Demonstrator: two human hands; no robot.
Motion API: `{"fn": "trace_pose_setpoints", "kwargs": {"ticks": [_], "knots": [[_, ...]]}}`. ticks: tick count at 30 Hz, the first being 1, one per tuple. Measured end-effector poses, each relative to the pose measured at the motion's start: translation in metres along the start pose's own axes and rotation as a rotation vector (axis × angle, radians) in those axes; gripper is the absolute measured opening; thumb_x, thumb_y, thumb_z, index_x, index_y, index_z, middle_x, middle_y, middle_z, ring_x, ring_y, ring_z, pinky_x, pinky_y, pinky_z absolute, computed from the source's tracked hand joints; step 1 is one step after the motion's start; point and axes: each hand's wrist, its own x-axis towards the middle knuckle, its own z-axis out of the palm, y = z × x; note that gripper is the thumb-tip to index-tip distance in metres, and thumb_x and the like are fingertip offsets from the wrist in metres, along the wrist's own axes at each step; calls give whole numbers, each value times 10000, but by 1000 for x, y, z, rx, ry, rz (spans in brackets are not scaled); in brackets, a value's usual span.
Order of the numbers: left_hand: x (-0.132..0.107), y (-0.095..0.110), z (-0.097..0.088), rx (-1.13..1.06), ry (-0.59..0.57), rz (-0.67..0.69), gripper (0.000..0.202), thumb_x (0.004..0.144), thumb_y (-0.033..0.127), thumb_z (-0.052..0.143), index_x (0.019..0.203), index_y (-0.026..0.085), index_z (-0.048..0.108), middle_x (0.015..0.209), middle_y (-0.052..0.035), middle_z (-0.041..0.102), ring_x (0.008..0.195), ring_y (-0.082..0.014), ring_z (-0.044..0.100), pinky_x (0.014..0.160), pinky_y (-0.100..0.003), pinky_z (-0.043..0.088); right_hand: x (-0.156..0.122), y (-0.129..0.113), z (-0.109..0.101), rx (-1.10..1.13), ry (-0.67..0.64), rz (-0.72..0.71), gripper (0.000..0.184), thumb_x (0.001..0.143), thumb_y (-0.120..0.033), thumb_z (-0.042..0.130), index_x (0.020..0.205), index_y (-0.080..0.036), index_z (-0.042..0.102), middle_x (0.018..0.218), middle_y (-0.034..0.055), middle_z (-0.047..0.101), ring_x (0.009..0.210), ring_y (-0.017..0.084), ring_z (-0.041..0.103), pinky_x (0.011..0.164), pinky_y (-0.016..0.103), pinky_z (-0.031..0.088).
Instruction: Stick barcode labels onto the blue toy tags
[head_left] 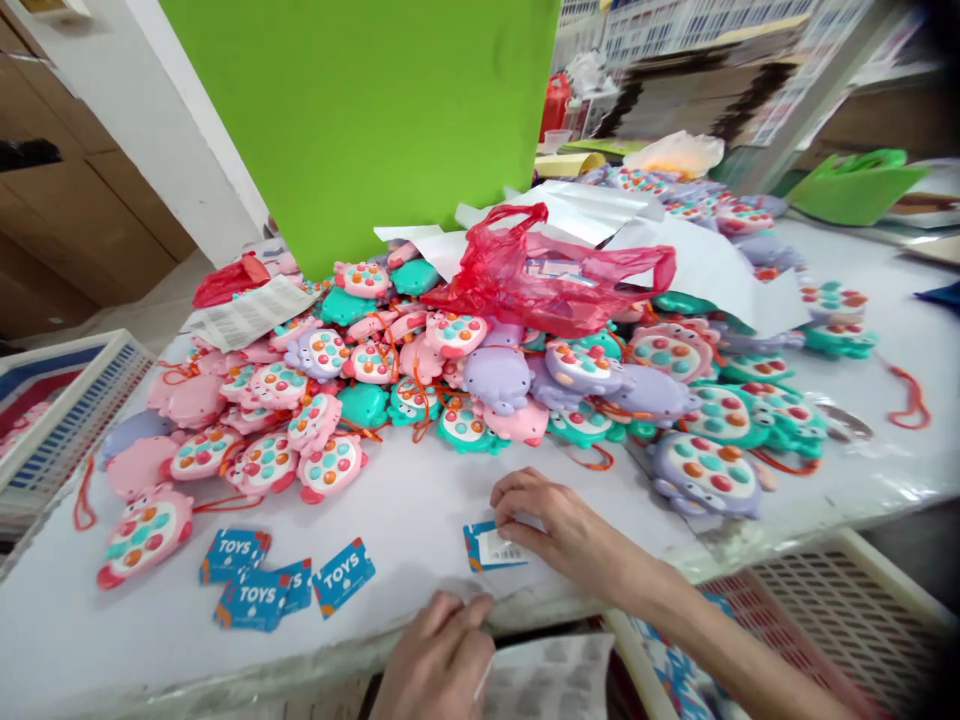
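Note:
My right hand (551,525) is over the table near its front edge, fingers bent and the tips closed on a small white barcode sticker (501,548). That sticker lies over a blue card (474,545) flat on the tabletop. Lower down, at the table's edge, my left hand (439,660) is closed on a sheet of labels (555,680), whose print is blurred. To the left lie several blue cards marked TOYS (259,597), some overlapping. Behind both hands spreads a heap of animal-shaped toys (330,465) in pink, purple and green with coloured buttons and orange cords.
A red plastic bag (525,280) and white papers (697,260) rest on the heap. A green panel (360,120) rises behind. White baskets stand at the left (112,370) and below the table at right (847,600). A green bag (855,190) lies at far right.

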Motion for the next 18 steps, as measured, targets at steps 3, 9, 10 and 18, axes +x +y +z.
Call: {"fn": "trace_pose_setpoints", "kwargs": {"ticks": [3,9,10,18], "knots": [[1,-1,1,1,-47,-1,254,694,-28,410,767,179,538,1060,-60,665,755,-184,559,663,-269,523,5,0,1,-15,-39,-8,188,815,-67,545,676,-183,596,863,30,613,847,168,549,785,289,423],[1,-5,8,15,8,36,252,691,-23,396,754,182,528,1061,-54,673,678,-174,545,607,-263,514,9,5,4,-6,-74,-11,189,792,-35,594,669,-178,595,841,15,606,847,161,532,783,271,411],[1,-5,9,17,14,31,250,688,-24,397,743,184,524,1064,-51,673,672,-172,543,601,-259,510,9,6,5,-5,-76,-11,191,790,-31,598,666,-176,595,842,16,605,846,160,531,782,268,410],[2,-3,8,47,21,17,250,696,-10,388,743,193,527,1051,-30,679,669,-164,542,600,-251,509,5,6,6,-7,-62,-4,199,785,-7,600,665,-165,608,853,23,603,842,156,529,762,252,419]]}}
